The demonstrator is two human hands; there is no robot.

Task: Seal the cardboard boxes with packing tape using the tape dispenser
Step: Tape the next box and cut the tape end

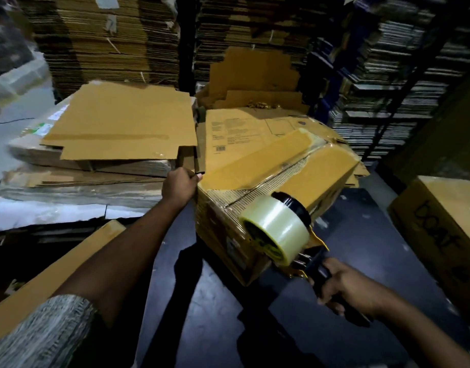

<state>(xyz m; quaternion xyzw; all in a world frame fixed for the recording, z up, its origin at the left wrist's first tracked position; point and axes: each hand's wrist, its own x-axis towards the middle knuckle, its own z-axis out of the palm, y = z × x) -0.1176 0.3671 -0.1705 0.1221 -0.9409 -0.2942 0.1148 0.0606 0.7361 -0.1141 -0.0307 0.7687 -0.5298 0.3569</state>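
Left hand (178, 187) gripping near corner of tilted cardboard box (271, 176); right hand (346, 289) clenched round handle of tape dispenser (281, 229), clear roll at box's near end, over dark floor (215, 301)

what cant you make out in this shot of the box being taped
Head view only:
- Tape dispenser blade: hidden behind the tape roll.
- Right hand fingers: motion-blurred.
- Label on the box: print too small.
- Box contents: flaps cover them.
- Left hand fingertips: curled over the box's corner.
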